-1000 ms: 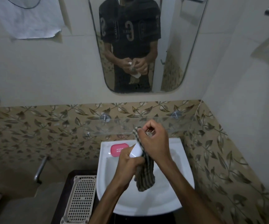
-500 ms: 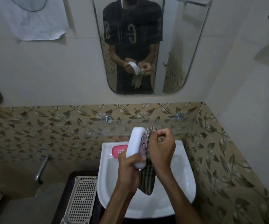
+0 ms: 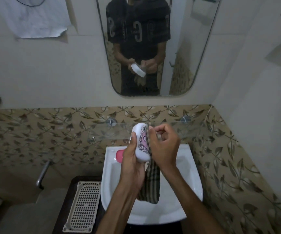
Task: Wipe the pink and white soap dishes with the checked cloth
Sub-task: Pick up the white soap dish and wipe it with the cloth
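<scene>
— White soap dish (image 3: 140,142) first: why hold it up on edge above the basin (image 3: 189,174)?

— My guess is so its patterned face turns toward the cloth. The left hand (image 3: 133,166) is wrapped round its lower end, thumb along the outer side, keeping it steady over the basin.

— And the checked cloth (image 3: 151,184)?

— Pinched in the right hand (image 3: 164,146), fingers curled tight at the dish's face, the loose tail hanging between the wrists. That leaves a pad of cloth against the dish for rubbing.

— The pink soap dish (image 3: 119,155)?

— Resting on the basin's back left ledge, half hidden behind the left hand, probably waiting its turn.

— Different from half a second ago?

— Little: the same grips, the dish about as upright. A second ago it sat low, nearly buried between the hands.
</scene>
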